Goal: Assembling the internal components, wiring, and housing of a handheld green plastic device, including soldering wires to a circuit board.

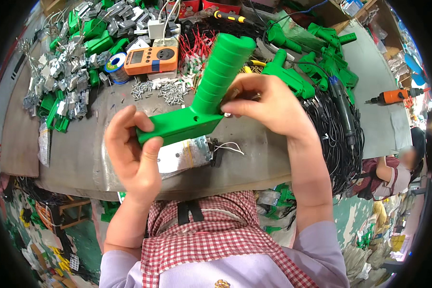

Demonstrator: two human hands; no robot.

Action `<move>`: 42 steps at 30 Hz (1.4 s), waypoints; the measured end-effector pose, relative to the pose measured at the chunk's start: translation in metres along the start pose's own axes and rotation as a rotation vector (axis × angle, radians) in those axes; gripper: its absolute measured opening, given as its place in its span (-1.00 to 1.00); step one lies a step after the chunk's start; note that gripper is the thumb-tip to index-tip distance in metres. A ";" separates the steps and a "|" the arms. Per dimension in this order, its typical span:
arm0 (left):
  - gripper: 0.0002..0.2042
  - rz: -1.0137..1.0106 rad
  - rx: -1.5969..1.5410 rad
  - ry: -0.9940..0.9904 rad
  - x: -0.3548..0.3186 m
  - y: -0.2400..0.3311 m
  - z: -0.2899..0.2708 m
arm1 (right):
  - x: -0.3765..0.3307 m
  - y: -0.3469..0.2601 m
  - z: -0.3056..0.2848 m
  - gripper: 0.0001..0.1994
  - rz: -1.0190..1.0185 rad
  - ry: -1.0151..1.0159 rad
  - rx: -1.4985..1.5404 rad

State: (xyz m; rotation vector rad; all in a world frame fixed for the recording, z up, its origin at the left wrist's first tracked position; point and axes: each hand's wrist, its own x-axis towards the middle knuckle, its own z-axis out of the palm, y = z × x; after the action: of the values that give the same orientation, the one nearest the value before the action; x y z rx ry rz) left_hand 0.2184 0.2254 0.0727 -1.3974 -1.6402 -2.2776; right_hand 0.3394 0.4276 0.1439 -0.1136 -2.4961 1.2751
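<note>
step: likely seating a screw in green pistol-shaped housing (201, 103) | left hand (134, 153) fingers clamped on barrel end | right hand (269, 105) fingers pinched at grip base | next: needs steady alignment over bench (273, 153)

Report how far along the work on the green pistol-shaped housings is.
Done, by the look of it: several closed green housings lie piled at the bench's right. In hand: the left hand holds one green housing by its barrel end, and the right hand pinches at its grip. Left: loose green shell parts and a heap of screws lie on the bench.
</note>
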 end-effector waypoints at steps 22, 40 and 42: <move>-0.46 0.094 0.043 0.041 0.002 -0.004 0.037 | -0.004 0.001 0.070 -0.81 -0.360 0.815 -0.331; -0.25 -0.590 -0.453 -0.408 0.052 0.004 0.017 | -0.052 -0.047 -0.004 -0.57 -0.288 -0.048 -1.073; -0.24 -0.623 -0.474 -0.453 0.048 -0.005 0.018 | -0.057 -0.047 -0.013 -0.63 -0.284 -0.224 -1.033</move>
State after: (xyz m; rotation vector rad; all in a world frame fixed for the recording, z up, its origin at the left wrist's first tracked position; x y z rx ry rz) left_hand 0.1985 0.2634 0.1014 -1.8052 -1.9648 -3.0282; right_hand 0.4009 0.3969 0.1739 0.1480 -2.9507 -0.1973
